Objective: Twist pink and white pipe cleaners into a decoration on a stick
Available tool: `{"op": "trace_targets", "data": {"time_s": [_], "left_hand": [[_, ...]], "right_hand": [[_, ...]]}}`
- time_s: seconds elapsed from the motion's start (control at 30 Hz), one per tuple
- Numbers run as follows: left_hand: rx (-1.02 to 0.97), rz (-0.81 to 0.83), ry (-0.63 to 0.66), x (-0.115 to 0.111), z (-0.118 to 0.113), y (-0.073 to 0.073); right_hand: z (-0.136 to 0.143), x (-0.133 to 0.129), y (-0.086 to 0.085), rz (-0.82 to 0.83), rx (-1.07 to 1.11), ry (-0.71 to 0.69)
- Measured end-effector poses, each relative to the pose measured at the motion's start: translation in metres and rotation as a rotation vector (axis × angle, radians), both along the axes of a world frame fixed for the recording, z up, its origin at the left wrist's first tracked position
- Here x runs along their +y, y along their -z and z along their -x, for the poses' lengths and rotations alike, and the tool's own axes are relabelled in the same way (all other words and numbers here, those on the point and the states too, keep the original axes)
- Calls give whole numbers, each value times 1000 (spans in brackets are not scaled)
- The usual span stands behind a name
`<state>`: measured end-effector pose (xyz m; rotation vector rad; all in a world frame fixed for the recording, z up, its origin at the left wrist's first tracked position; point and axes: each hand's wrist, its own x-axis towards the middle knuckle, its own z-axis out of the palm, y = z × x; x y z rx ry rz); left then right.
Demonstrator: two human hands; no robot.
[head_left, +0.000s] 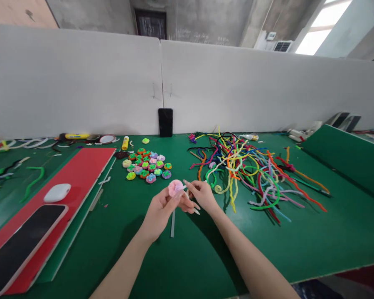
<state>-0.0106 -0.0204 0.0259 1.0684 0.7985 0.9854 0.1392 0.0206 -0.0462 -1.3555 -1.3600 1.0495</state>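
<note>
My left hand [160, 211] pinches a small pink coil of fuzzy pipe cleaner [175, 188] between thumb and fingers, holding it just above the green table. Close on its right, my right hand [202, 194] has its thumb and forefinger pressed together at the coil's edge. A tiny pale bit shows at those fingertips, too small to name. Below the hands lies a thin, pale, straight strip [173, 224]. Beyond them sits a cluster of small round flower-like pieces [144, 165] in many colours. To the right spreads a tangled heap of loose pipe cleaners [237, 162].
On the left, a red board [90, 166] carries a phone [25, 245] and a white case [57, 192]. A glue stick [125, 143] stands behind the cluster. Another dark phone [165, 122] leans against the white partition [81, 83]. A green panel [349, 153] rises at right.
</note>
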Motion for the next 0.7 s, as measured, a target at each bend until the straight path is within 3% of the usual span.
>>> {"op": "trace_targets", "data": {"time_s": [0.27,0.4,0.7], "left_hand": [[17,11,47,0,0,-1],[-88,66,69,2,1,-2],[-96,91,27,5,3,-1]], "right_hand": [[-1,0,-1,-26,-45,33],[-1,0,-1,-28,-85,62],[0,1,12,-64,-148,44]]}}
